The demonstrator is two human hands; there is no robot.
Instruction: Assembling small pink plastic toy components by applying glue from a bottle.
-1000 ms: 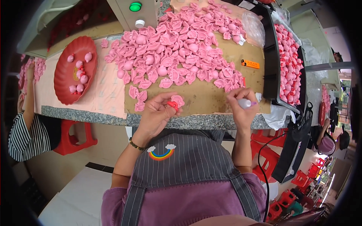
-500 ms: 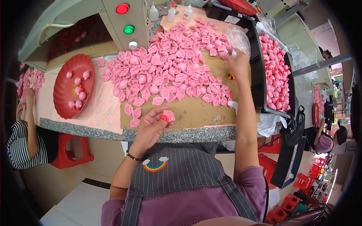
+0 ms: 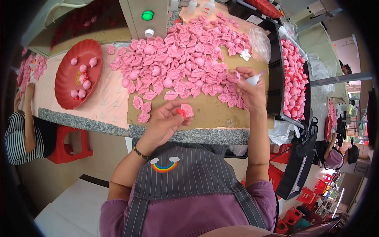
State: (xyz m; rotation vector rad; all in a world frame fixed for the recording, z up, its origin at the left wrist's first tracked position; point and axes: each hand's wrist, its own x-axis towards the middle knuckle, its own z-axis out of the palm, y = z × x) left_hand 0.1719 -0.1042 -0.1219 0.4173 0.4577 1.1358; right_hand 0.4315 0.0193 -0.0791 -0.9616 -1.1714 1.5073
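Observation:
My left hand (image 3: 169,120) is closed near the front edge of the table. Its fingers pinch a pink shell-shaped piece (image 3: 188,110) with a small glossy red part (image 3: 181,113) against it. Over the right side of the work surface, my right hand (image 3: 252,89) is closed around a small white squeeze bottle (image 3: 253,80), whose purple tip points up and to the right. A pink piece (image 3: 236,76) shows at the right fingertips; whether they grip it, I cannot tell. Beyond both hands spreads a heap of pink shell-shaped pieces (image 3: 177,59), with a few stray ones nearer me.
A red scalloped tray (image 3: 65,89) with several pink balls lies left. At right stands a black crate (image 3: 276,85) of pink-and-red pieces. A grey machine with a green button (image 3: 147,15), a clear plastic bag (image 3: 260,44) and white bottles (image 3: 192,6) stand farther back. Another person (image 3: 25,138) works at left.
My right hand has come back toward me from the far right of the heap, and the squeeze bottle now shows in it. My left hand keeps its pink piece and red part. The view has shifted slightly.

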